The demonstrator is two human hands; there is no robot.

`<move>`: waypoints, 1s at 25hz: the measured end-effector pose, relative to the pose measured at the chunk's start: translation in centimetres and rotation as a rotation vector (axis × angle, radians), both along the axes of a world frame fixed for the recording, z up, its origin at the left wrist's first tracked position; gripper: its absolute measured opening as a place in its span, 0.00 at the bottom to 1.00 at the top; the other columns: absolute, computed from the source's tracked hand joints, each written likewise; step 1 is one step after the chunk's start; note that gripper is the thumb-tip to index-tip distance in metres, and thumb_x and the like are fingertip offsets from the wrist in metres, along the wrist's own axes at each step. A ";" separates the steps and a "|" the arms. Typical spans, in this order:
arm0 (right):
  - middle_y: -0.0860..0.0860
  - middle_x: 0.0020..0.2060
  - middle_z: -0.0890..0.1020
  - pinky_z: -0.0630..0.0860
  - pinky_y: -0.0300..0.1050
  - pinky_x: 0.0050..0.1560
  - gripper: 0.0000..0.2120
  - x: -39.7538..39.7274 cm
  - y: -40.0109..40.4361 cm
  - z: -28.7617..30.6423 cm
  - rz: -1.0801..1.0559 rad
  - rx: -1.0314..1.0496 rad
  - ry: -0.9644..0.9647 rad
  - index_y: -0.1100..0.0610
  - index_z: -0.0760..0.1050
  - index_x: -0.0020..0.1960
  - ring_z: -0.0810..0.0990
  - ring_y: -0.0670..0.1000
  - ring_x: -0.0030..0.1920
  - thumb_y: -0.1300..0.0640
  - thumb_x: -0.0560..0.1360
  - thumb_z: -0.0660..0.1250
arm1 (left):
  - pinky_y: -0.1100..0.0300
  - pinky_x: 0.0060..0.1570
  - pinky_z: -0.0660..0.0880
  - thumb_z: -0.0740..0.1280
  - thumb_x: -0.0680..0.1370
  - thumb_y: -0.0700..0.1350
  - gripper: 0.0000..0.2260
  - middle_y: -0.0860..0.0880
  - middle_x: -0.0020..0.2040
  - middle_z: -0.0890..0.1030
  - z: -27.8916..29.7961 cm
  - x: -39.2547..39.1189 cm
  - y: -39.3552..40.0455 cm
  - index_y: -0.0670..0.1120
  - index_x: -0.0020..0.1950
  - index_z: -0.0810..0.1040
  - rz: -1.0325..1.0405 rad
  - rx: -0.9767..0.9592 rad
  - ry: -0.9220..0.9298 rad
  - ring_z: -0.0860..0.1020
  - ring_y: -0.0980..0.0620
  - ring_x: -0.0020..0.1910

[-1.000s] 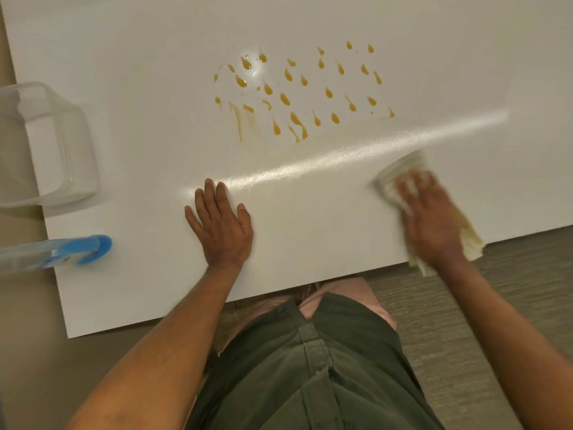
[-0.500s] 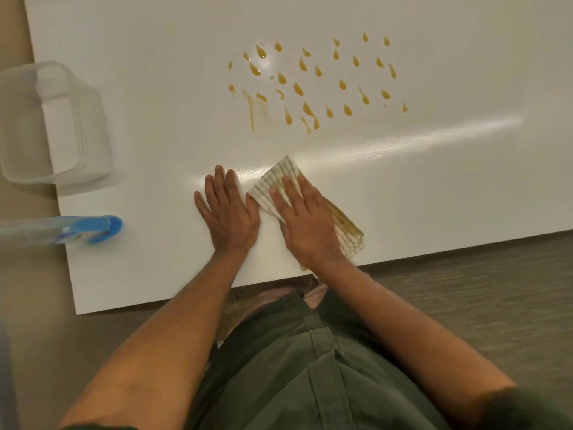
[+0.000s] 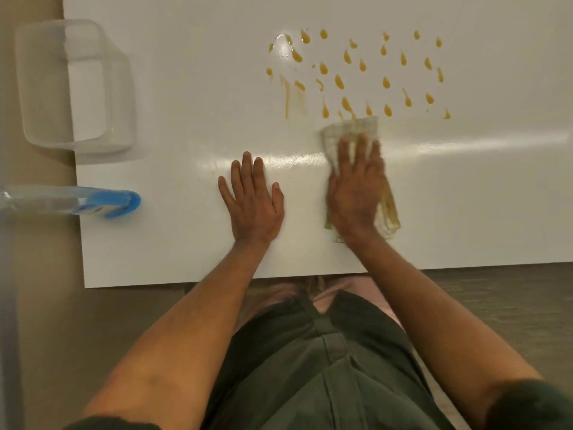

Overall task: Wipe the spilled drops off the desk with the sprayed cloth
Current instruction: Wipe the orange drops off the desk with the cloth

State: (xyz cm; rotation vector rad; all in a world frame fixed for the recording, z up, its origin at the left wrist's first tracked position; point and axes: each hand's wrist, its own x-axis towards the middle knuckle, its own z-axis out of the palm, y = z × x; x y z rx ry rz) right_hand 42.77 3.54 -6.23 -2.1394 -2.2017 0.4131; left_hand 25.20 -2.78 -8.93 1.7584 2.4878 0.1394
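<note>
Several amber drops [image 3: 356, 72] and a few streaks lie on the white desk [image 3: 186, 119], at the far middle. My right hand [image 3: 355, 187] presses flat on a pale checked cloth [image 3: 356, 128], stained yellow along its right side. The cloth's far edge touches the nearest drops. My left hand [image 3: 252, 200] lies flat on the desk with fingers apart and holds nothing, to the left of the cloth.
A clear plastic container [image 3: 74, 88] stands at the desk's left edge. A spray bottle with a blue head [image 3: 117, 203] lies on its side below it, its body reaching off the desk. The desk's near edge runs just behind my wrists.
My right hand has slid the cloth from the right edge to beside my left hand, then away from me and right up to the lowest drops. My left hand stayed flat.
</note>
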 end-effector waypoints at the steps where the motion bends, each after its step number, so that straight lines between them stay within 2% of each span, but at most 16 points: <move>1: 0.61 0.85 0.52 0.53 0.63 0.84 0.30 -2.2 -0.2 0.0 0.080 0.009 0.031 0.54 0.52 0.86 0.50 0.66 0.85 0.48 0.86 0.50 | 0.35 0.81 0.55 0.52 0.86 0.55 0.27 0.44 0.84 0.61 0.2 -0.1 0.1 0.45 0.83 0.61 -0.002 -0.004 -0.011 0.59 0.41 0.83; 4: 0.58 0.86 0.53 0.54 0.63 0.84 0.29 -4.5 -3.5 -0.1 0.356 0.014 0.121 0.53 0.52 0.86 0.49 0.62 0.86 0.49 0.87 0.51 | 0.35 0.81 0.54 0.42 0.87 0.57 0.28 0.45 0.84 0.61 0.8 -0.5 0.0 0.45 0.83 0.62 -0.002 -0.007 -0.089 0.59 0.42 0.84; 6: 0.55 0.86 0.52 0.53 0.62 0.84 0.29 -1.0 -6.4 -0.9 0.600 0.004 0.101 0.50 0.51 0.86 0.47 0.59 0.86 0.48 0.87 0.52 | 0.36 0.82 0.52 0.35 0.85 0.60 0.33 0.45 0.85 0.59 1.3 -0.4 -0.1 0.46 0.83 0.60 0.001 -0.008 -0.136 0.57 0.43 0.84; 9: 0.51 0.87 0.50 0.48 0.58 0.86 0.29 8.0 -6.2 -2.0 0.924 0.023 0.027 0.46 0.50 0.86 0.46 0.57 0.87 0.45 0.87 0.52 | 0.36 0.82 0.52 0.36 0.85 0.61 0.33 0.45 0.85 0.58 1.3 -0.4 0.1 0.46 0.84 0.59 0.001 -0.019 -0.123 0.56 0.43 0.84; 10: 0.50 0.87 0.50 0.48 0.58 0.85 0.29 10.3 -5.4 -2.1 0.947 0.021 0.004 0.45 0.50 0.86 0.46 0.56 0.87 0.44 0.87 0.51 | 0.35 0.81 0.53 0.38 0.86 0.60 0.32 0.44 0.85 0.59 1.1 -0.4 0.1 0.45 0.84 0.60 0.001 -0.028 -0.106 0.57 0.42 0.84; 12: 0.49 0.87 0.50 0.51 0.60 0.85 0.30 11.6 -4.8 -2.1 0.772 0.001 0.006 0.44 0.50 0.86 0.47 0.56 0.87 0.45 0.86 0.52 | 0.35 0.81 0.54 0.41 0.86 0.59 0.30 0.44 0.85 0.59 0.8 -0.3 0.0 0.45 0.83 0.60 -0.001 -0.033 -0.076 0.58 0.42 0.84; 14: 0.51 0.87 0.51 0.53 0.61 0.85 0.30 8.7 -6.4 -1.8 0.473 -0.012 -0.002 0.45 0.50 0.86 0.47 0.58 0.87 0.46 0.86 0.53 | 0.35 0.81 0.54 0.41 0.87 0.59 0.30 0.44 0.85 0.59 0.6 -0.2 0.0 0.45 0.83 0.60 -0.008 -0.032 -0.069 0.57 0.42 0.84; 15: 0.53 0.86 0.50 0.52 0.61 0.85 0.30 6.7 -7.5 -1.7 0.417 -0.008 -0.007 0.47 0.49 0.86 0.47 0.59 0.86 0.46 0.86 0.52 | 0.35 0.81 0.53 0.41 0.87 0.59 0.30 0.44 0.85 0.59 0.5 -0.3 0.1 0.45 0.83 0.60 -0.010 -0.028 -0.075 0.57 0.42 0.84; 17: 0.55 0.86 0.50 0.51 0.62 0.85 0.30 3.6 -8.1 -1.6 0.521 -0.009 -0.012 0.48 0.49 0.87 0.46 0.60 0.86 0.45 0.86 0.51 | 0.35 0.81 0.53 0.40 0.86 0.60 0.31 0.44 0.85 0.59 0.5 -0.3 0.1 0.45 0.83 0.60 -0.010 -0.020 -0.082 0.57 0.42 0.84; 20: 0.56 0.86 0.55 0.52 0.61 0.85 0.29 -0.6 -3.5 -1.5 0.727 -0.002 0.022 0.49 0.53 0.86 0.50 0.61 0.86 0.46 0.87 0.51 | 0.35 0.81 0.53 0.38 0.86 0.61 0.32 0.44 0.85 0.59 0.6 -0.5 0.2 0.45 0.84 0.59 -0.012 -0.020 -0.108 0.56 0.42 0.84; 22: 0.55 0.85 0.59 0.53 0.60 0.84 0.27 -4.3 0.1 -1.0 0.722 0.031 0.082 0.50 0.58 0.85 0.53 0.60 0.86 0.46 0.87 0.52 | 0.36 0.81 0.54 0.37 0.86 0.61 0.32 0.43 0.85 0.59 0.7 -0.4 0.2 0.44 0.84 0.57 0.013 -0.007 -0.119 0.57 0.43 0.84; 25: 0.54 0.85 0.60 0.55 0.61 0.84 0.26 -8.0 2.9 -0.1 0.585 0.051 0.128 0.51 0.61 0.84 0.54 0.61 0.85 0.46 0.87 0.53 | 0.37 0.81 0.55 0.37 0.87 0.59 0.31 0.43 0.85 0.59 1.0 -0.2 0.3 0.45 0.85 0.56 0.037 0.012 -0.114 0.58 0.44 0.84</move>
